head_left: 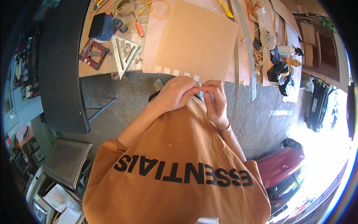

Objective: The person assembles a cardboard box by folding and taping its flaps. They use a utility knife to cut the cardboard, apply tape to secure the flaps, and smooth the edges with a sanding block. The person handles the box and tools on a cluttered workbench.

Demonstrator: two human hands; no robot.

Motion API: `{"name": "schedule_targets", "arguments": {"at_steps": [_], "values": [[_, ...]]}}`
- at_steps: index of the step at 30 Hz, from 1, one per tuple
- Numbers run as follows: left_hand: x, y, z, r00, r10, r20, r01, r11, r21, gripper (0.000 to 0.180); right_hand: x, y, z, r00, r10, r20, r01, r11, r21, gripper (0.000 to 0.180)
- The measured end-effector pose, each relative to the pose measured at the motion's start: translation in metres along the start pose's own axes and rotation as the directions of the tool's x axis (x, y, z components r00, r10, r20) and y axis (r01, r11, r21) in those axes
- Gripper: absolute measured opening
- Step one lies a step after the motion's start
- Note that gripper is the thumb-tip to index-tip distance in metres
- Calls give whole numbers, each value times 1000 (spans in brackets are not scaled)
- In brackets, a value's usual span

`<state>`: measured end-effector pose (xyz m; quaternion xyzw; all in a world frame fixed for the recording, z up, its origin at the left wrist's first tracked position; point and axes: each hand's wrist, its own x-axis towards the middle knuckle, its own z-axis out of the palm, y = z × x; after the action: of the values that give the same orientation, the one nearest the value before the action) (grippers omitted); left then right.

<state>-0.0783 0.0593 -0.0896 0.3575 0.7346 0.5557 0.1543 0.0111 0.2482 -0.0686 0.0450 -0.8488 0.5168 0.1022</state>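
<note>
A large tan sheet of board [197, 37] lies on the worktable, its near edge facing me. Several small white squares [176, 72], which look like bits of tape, sit in a row along that edge. Just off the near edge, my left hand [178, 92] and my right hand [215, 100] meet at the fingertips, close to the last square. Both hands are closed in a pinch. A small pale bit shows between the fingertips, but the fingers mostly cover it and I cannot make out its kind.
Left of the board lie a metal triangle square [125, 54], a maroon staple gun [94, 55], a small dark bottle [120, 25] and an orange-handled tool [139, 29]. A yellow utility knife [226, 9] and long metal ruler [246, 44] are at right, with cluttered tools [279, 71] beyond.
</note>
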Motion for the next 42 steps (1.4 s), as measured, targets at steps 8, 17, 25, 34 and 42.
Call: {"name": "schedule_targets", "arguments": {"at_steps": [8, 17, 25, 34, 42], "values": [[4, -21, -33, 978, 190, -84, -155, 938, 309, 19, 27, 25, 16, 996, -63, 67, 83, 928, -364, 22], [16, -47, -31, 982, 189, 18, -174, 863, 475, 49, 26, 35, 35, 984, -163, 77, 181, 868, -463, 26], [17, -49, -31, 981, 194, -6, -169, 869, 465, 50, 24, 42, 37, 988, -153, 33, 153, 891, -427, 32], [15, -50, -31, 979, 203, -6, -179, 876, 448, 51, 27, 36, 30, 994, -107, 36, 112, 910, -399, 28], [17, -50, -32, 978, 210, -6, -187, 883, 431, 46, 43, 30, 19, 984, -48, 174, 139, 815, -562, 13]]}}
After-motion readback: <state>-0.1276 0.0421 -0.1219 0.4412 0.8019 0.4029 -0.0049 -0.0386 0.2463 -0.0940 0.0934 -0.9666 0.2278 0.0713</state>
